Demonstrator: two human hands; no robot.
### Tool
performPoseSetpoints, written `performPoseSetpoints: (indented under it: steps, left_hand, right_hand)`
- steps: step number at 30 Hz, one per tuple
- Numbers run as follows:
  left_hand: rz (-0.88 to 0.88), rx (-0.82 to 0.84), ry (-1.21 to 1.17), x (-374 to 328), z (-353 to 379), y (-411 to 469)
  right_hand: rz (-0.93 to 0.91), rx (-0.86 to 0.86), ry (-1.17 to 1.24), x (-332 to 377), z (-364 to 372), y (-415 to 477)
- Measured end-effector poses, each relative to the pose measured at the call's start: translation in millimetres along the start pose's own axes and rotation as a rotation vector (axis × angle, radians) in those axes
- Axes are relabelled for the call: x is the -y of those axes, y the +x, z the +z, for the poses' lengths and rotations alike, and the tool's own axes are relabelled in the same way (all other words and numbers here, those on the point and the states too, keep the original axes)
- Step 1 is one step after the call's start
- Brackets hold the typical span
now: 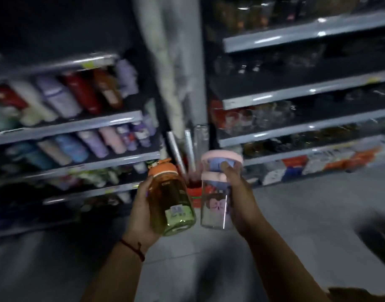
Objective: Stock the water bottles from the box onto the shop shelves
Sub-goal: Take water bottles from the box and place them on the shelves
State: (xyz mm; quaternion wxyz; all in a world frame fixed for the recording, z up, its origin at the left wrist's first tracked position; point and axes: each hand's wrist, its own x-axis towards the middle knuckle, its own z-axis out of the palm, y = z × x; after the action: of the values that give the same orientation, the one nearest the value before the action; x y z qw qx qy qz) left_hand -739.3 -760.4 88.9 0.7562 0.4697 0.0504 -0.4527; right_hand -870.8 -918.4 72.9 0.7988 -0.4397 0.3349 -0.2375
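My left hand [141,211] grips an orange-tinted water bottle [172,201] with an orange lid and a pale label near its base. My right hand [239,197] holds a clear water bottle [215,192] with a pink lid, a blue band and a cartoon print. Both bottles are upright and side by side in front of me, above the floor. The shelves on the left [67,127] carry rows of coloured bottles, tilted in this blurred view. No box is in view.
A grey pillar [176,62] stands between the left shelves and the right shelves [307,88], which hold glassware and packaged goods. A red bucket [195,196] with rolled tubes sits at the pillar's foot. Grey tiled floor [296,214] spreads to the right.
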Motion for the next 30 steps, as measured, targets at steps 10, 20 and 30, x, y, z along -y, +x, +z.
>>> performPoseSetpoints:
  steps: [10, 20, 30]
  left_hand:
    - [0.279, -0.148, 0.09, -235.4, -214.9, -49.5]
    - [0.665, -0.342, 0.271, -430.6, -333.2, -47.4]
    - [1.071, -0.467, 0.372, -586.9, -361.3, 43.5]
  right_hand:
    - [-0.144, 0.213, -0.176, -64.3, 328.8, 20.2]
    - [-0.255, 0.409, -0.261, -57.8, 558.3, 68.1]
    - [-0.394, 0.501, -0.12, -21.0, 724.2, 177.9]
